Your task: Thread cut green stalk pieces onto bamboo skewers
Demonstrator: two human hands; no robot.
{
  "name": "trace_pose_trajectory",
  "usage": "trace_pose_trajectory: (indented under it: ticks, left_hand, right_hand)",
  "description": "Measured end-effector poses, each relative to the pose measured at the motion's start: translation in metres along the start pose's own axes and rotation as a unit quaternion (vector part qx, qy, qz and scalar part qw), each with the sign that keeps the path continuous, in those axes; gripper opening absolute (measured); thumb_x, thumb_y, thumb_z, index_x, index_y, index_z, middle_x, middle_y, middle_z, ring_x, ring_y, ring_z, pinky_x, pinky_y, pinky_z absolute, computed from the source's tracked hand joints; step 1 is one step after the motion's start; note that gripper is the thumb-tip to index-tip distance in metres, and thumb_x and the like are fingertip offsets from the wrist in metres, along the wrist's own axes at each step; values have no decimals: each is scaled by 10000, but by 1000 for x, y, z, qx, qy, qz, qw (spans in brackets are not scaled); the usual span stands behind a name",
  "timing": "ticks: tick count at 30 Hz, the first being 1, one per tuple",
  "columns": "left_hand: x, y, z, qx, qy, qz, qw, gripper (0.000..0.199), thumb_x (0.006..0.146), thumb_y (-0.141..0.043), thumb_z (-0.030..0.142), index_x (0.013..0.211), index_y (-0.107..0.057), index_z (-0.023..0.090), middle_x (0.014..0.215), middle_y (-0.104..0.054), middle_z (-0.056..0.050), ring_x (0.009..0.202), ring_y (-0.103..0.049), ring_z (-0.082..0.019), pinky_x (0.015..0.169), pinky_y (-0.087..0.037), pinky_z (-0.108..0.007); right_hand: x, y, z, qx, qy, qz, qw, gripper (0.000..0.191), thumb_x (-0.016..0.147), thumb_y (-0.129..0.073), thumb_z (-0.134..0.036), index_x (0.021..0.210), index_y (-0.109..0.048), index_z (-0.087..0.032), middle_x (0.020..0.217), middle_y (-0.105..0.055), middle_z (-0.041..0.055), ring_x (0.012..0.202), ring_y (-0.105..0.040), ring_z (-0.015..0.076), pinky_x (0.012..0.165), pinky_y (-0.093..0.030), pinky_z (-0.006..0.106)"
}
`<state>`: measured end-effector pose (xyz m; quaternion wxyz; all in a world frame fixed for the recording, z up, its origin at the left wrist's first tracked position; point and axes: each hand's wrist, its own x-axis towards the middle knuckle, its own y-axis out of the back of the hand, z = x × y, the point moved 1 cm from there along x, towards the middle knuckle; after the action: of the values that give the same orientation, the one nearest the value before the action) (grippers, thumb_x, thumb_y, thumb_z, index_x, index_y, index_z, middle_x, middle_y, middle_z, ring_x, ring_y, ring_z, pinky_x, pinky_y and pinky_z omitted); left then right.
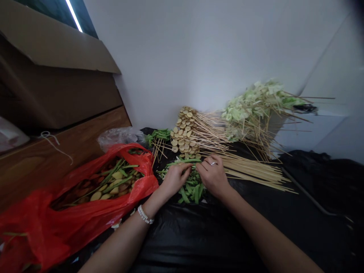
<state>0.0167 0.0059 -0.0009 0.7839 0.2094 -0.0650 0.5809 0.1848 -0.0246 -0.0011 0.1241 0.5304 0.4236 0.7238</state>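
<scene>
My left hand (175,176) and my right hand (212,175) are close together over a heap of cut green beans (196,192). A long green bean (186,161) stretches between them, with the fingertips of both hands pinched on it. The fingers partly hide its ends. Just beyond my hands lie skewered potato slices (184,132), stacked with their sticks pointing right. Bare bamboo skewers (256,170) lie in a bundle to the right of my right hand. Skewered green beans (160,134) rest at the back, left of the potatoes.
An open red plastic bag (93,212) of potato pieces and beans lies at left. Skewered cabbage leaves (256,100) are piled at the back right by the wall. A cardboard box (57,87) stands back left. Black plastic sheeting (204,235) covers the work surface.
</scene>
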Motion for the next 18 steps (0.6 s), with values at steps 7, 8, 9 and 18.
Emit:
trace_pose_trajectory:
  ticks: [7,8,9,18]
  left_hand:
    - [-4,0,1,68,-37,-15,997,115,678,-637,119,629,-684,212,624,-575,-26,641,-481,-174,681,-363,-248]
    - [-3,0,1,91,-38,-14,995,124,688,-613,131,601,-664,202,600,-553,-13,624,-461,-164,657,-347,-244]
    - [-2,0,2,105,-31,-8,994,131,696,-588,148,590,-652,192,581,-534,-2,607,-443,-155,635,-334,-240]
    - [7,5,-6,64,65,55,994,158,691,-531,249,608,-634,161,550,-547,19,549,-450,-124,546,-331,-219]
  right_hand:
    - [1,1,-9,11,37,-14,999,231,921,-432,-159,819,-635,-196,752,-620,46,862,-496,200,936,-297,401]
    - [1,2,-11,21,37,-10,999,234,925,-427,-162,830,-638,-198,753,-621,45,872,-499,200,934,-297,399]
    - [1,3,-13,29,35,-3,999,238,930,-422,-166,846,-642,-201,754,-622,44,884,-501,199,936,-295,397]
    - [3,14,-2,119,-109,138,977,171,909,-525,-283,914,-690,-241,893,-645,57,891,-517,213,852,-369,385]
